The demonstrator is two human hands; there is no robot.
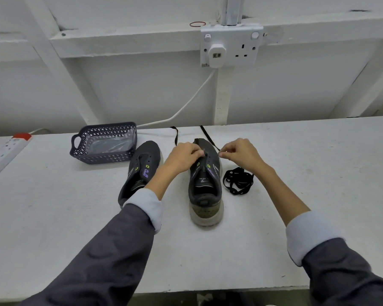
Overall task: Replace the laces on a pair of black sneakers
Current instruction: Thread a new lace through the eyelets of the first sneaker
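Two black sneakers stand on the white table. The right sneaker (206,184) is in the middle, heel toward me. A black lace (209,138) runs through its front eyelets, and both ends trail toward the far edge. My left hand (182,156) pinches the lace at the left eyelets. My right hand (239,154) pinches the other strand just right of the shoe. The left sneaker (139,167) lies without a lace, partly hidden by my left forearm. A second black lace (238,181) sits bundled to the right of the middle shoe.
A dark plastic basket (103,143) with a clear bag inside stands at the back left. A white power strip (3,151) lies at the far left edge. A wall socket (231,47) with a plugged-in adapter and white cable is above the table.
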